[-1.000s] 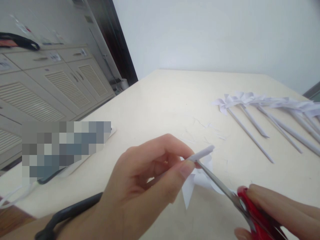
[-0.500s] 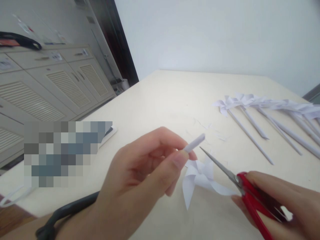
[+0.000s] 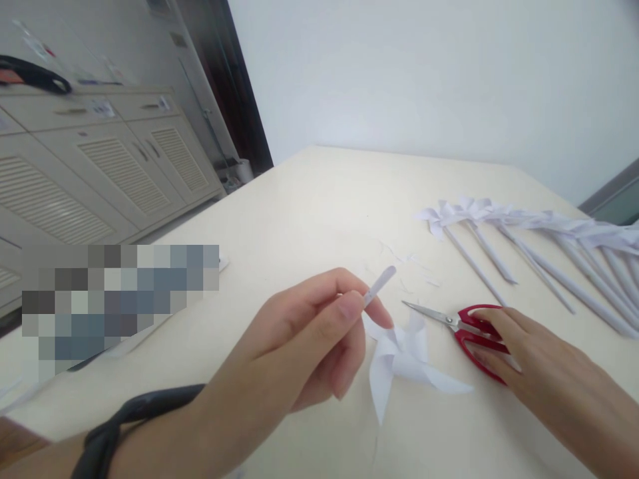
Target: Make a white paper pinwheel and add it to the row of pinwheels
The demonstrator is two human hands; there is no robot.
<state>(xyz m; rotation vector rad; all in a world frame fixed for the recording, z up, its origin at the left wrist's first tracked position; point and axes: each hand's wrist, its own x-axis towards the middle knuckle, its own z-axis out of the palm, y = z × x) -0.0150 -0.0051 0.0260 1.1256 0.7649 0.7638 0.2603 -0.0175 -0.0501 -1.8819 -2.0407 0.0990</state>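
Between the thumb and index finger of my left hand is a thin rolled paper stick, its tip pointing up and away. A white paper pinwheel with curled blades lies just below and right of those fingers; its upper part is partly hidden by the hand. At the right, my right hand has its fingers on the red handles of a pair of scissors. The scissors lie low at the tabletop, with closed-looking blades pointing left toward the pinwheel.
Several finished paper pinwheels on sticks lie in an overlapping row at the right. Thin paper scraps are scattered mid-table. A blurred-out object is at the left. Cabinets stand beyond the table's left edge.
My right hand has lowered the scissors to the tabletop and turned their blades more to the left. The left hand keeps the paper stick, with its cut end now looking flatter.
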